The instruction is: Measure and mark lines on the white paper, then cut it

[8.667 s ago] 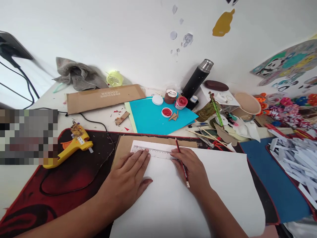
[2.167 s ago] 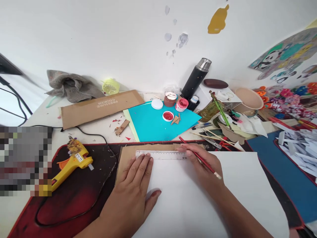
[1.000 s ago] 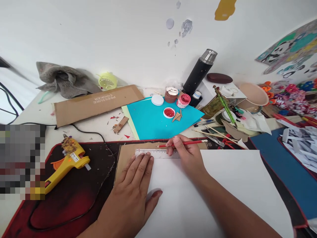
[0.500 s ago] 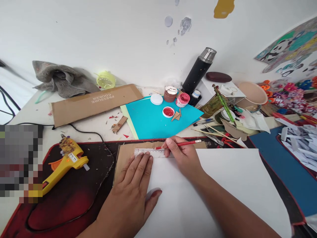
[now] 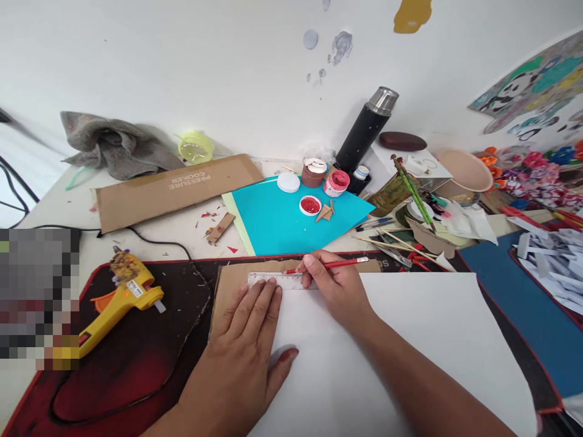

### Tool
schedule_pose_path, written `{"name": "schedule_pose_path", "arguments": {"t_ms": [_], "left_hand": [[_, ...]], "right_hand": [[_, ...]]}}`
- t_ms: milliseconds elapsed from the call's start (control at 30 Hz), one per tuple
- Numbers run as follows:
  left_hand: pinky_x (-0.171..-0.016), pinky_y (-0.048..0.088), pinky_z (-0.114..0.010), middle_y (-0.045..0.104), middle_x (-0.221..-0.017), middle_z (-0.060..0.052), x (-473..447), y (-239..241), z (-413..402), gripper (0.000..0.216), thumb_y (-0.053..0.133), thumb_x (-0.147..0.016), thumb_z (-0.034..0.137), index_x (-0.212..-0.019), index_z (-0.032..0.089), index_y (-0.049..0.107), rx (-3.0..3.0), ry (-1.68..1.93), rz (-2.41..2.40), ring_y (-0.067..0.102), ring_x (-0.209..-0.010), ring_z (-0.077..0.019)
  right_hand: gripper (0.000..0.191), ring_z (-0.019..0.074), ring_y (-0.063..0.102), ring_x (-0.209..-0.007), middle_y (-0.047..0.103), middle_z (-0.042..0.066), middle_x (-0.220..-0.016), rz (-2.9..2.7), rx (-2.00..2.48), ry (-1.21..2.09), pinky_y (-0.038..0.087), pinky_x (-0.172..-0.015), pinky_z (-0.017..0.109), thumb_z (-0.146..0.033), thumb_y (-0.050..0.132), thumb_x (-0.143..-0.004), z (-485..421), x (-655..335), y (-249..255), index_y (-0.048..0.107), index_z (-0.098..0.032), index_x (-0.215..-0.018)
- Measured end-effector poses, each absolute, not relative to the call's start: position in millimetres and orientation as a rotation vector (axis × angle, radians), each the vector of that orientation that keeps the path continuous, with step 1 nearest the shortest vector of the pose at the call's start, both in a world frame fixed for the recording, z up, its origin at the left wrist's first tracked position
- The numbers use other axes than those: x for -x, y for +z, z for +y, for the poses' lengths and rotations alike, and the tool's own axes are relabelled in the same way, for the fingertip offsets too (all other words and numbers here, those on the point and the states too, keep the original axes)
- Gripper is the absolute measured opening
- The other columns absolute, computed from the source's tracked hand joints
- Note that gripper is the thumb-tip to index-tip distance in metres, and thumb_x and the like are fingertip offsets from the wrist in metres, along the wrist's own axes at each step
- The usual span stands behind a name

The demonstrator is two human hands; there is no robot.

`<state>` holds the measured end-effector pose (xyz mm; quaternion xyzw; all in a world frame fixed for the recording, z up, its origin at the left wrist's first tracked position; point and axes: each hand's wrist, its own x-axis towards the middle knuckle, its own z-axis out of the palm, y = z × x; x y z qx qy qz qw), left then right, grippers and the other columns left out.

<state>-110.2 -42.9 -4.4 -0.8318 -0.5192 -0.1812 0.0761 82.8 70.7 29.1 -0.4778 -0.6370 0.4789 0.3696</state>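
My left hand lies flat with fingers stretched out, its fingertips pressing on the left end of a clear ruler. The ruler lies along the top edge of a large white sheet of paper. In my right hand is a red pencil, pinched nearly level, its tip pointing left over the ruler. The side of that hand rests on the ruler's right part and hides it. Beneath the paper a piece of brown cardboard shows at the top left.
A yellow glue gun and its cord lie on the dark red mat at left. Behind are turquoise paper with paint jars, a cardboard strip and a black thermos. Scissors and sticks lie right of centre.
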Motion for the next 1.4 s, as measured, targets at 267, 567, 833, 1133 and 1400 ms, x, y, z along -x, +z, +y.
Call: {"name": "schedule_pose_path", "arguments": {"t_ms": [267, 567, 833, 1133, 1400], "left_hand": [[-0.127, 0.031, -0.05, 0.059, -0.162, -0.019, 109.4, -4.3, -42.1, 0.072, 0.042, -0.111, 0.056, -0.159, 0.003, 0.049, 2.473, -0.513, -1.552, 0.051, -0.15, -0.0358], [-0.126, 0.033, -0.049, 0.059, -0.161, -0.019, 109.5, -4.5, -42.7, 0.073, 0.042, -0.111, 0.056, -0.162, 0.005, 0.046, 2.474, -0.542, -1.561, 0.05, -0.151, -0.0353], [-0.127, 0.031, -0.049, 0.06, -0.16, -0.019, 109.7, -3.5, -41.8, 0.071, 0.041, -0.111, 0.056, -0.157, 0.004, 0.051, 2.455, -0.491, -1.533, 0.05, -0.149, -0.0365], [-0.128, 0.03, -0.05, 0.059, -0.161, -0.02, 109.2, -2.9, -41.0, 0.071, 0.043, -0.11, 0.055, -0.157, 0.002, 0.051, 2.475, -0.504, -1.529, 0.051, -0.149, -0.0361], [-0.127, 0.03, -0.05, 0.06, -0.16, -0.02, 109.4, -1.9, -41.2, 0.07, 0.042, -0.111, 0.055, -0.156, 0.003, 0.052, 2.464, -0.507, -1.523, 0.052, -0.148, -0.0365]], "right_hand": [[0.043, 0.0208, 0.067, -0.074, 0.07, 0.001, -0.07, -1.626, 1.233, 1.259, 0.052, -0.076, 0.034, -0.054, 0.06, -0.109, 69.6, -83.7, 28.1, 0.069, -0.023, -0.08], [0.043, 0.0203, 0.065, -0.075, 0.069, 0.001, -0.072, -1.624, 1.225, 1.274, 0.051, -0.078, 0.034, -0.049, 0.06, -0.109, 70.6, -83.3, 28.9, 0.067, -0.023, -0.076], [0.044, 0.021, 0.066, -0.076, 0.07, 0.002, -0.071, -1.633, 1.241, 1.273, 0.051, -0.079, 0.034, -0.054, 0.06, -0.108, 71.3, -82.9, 29.0, 0.068, -0.023, -0.077], [0.042, 0.0204, 0.065, -0.075, 0.069, 0.002, -0.071, -1.64, 1.239, 1.268, 0.05, -0.077, 0.034, -0.049, 0.06, -0.109, 70.0, -83.3, 28.7, 0.068, -0.023, -0.077], [0.041, 0.0204, 0.066, -0.076, 0.07, 0.001, -0.071, -1.648, 1.24, 1.266, 0.05, -0.078, 0.033, -0.046, 0.059, -0.109, 70.9, -83.6, 28.4, 0.067, -0.023, -0.076]]}}
